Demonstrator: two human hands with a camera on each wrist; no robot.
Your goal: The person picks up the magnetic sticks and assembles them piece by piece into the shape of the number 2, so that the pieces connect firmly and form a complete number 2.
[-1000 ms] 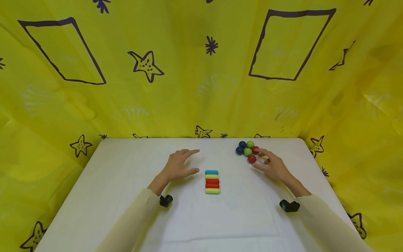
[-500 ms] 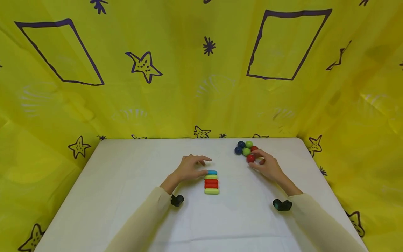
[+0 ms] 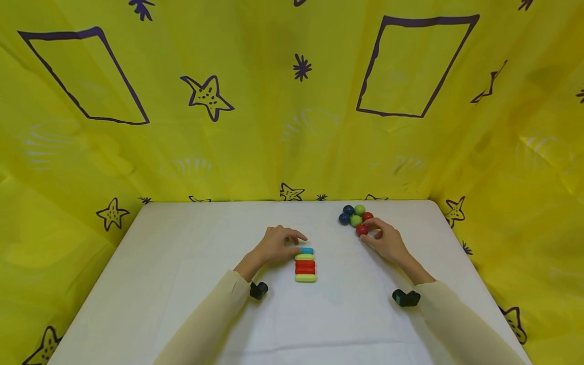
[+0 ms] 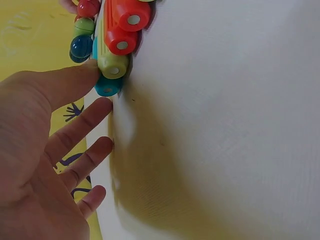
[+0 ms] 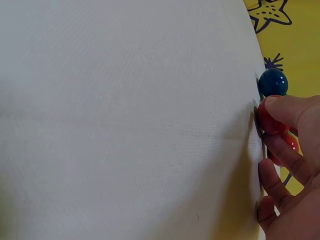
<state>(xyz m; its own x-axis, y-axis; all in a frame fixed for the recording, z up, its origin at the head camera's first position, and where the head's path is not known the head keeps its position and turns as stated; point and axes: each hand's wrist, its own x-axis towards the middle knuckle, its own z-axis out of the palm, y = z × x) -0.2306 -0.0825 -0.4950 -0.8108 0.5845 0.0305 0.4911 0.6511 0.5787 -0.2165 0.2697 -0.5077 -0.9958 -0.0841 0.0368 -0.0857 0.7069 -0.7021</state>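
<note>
Near the middle of the table, several small ridged sticks lie in a column. The farthest is a blue stick (image 3: 307, 251), then come a yellow-green stick (image 3: 304, 257), red sticks (image 3: 305, 267) and another yellow-green one. My left hand (image 3: 276, 244) has its thumb touching the blue stick's left end; the index finger reaches out beyond the stick's far side. In the left wrist view, the other fingers are spread. At the far right, my right hand (image 3: 387, 241) pinches a red ball (image 5: 272, 116) between thumb and index finger, with the other fingers loosely bent.
Against the pinched ball's far side cluster another red ball (image 3: 367, 217), green balls (image 3: 356, 221) and dark blue balls (image 3: 344, 219). The white tabletop (image 3: 274, 314) ends at a yellow patterned curtain (image 3: 255, 152) behind and at both sides.
My left hand has moved right until its thumb touches the blue stick. My right hand has shifted slightly nearer and now grips the nearest red ball.
</note>
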